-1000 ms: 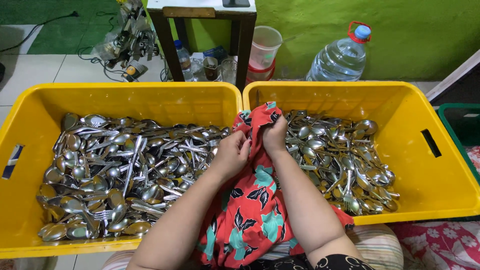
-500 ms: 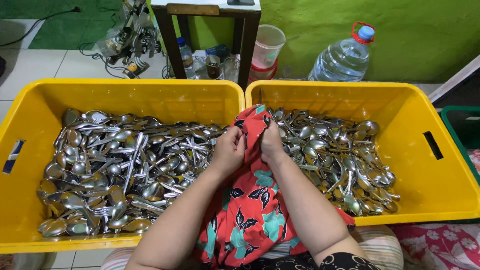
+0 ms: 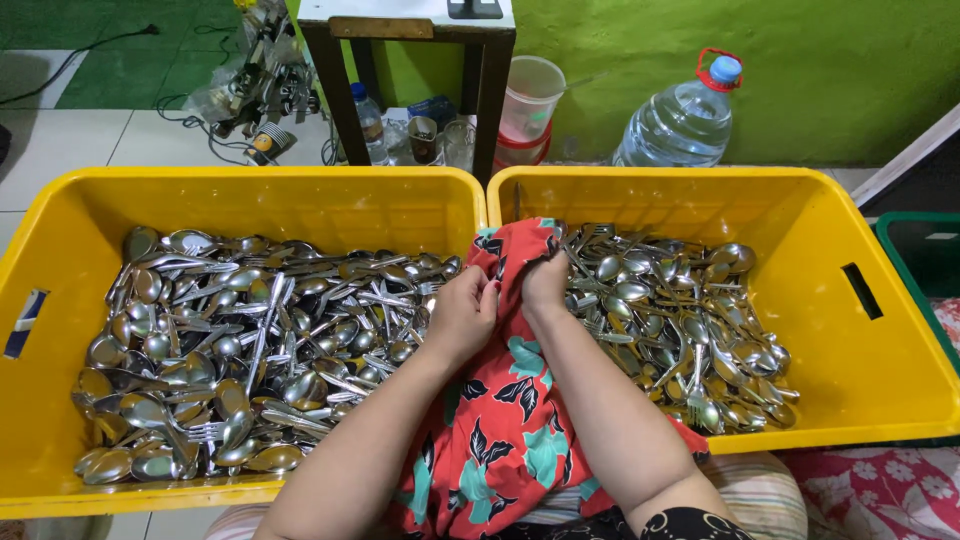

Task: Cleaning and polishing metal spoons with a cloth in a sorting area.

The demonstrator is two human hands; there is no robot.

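Gripping soft floral red cloth (image 3: 505, 400): left hand (image 3: 462, 312), right hand (image 3: 546, 282).

Red floral cloth (image 3: 505, 400) bunched over both hands' fingertips — whatever is gripped inside it is hidden; left hand (image 3: 462, 312) and right hand (image 3: 545, 283) show knuckles only; cloth's lower end cut off by the bottom edge; left yellow crate (image 3: 60, 250) clipped at the frame's left and bottom; green crate (image 3: 925, 255) mostly out of frame right; clutter under the wooden table (image 3: 405, 40) too small to identify — table top cropped.
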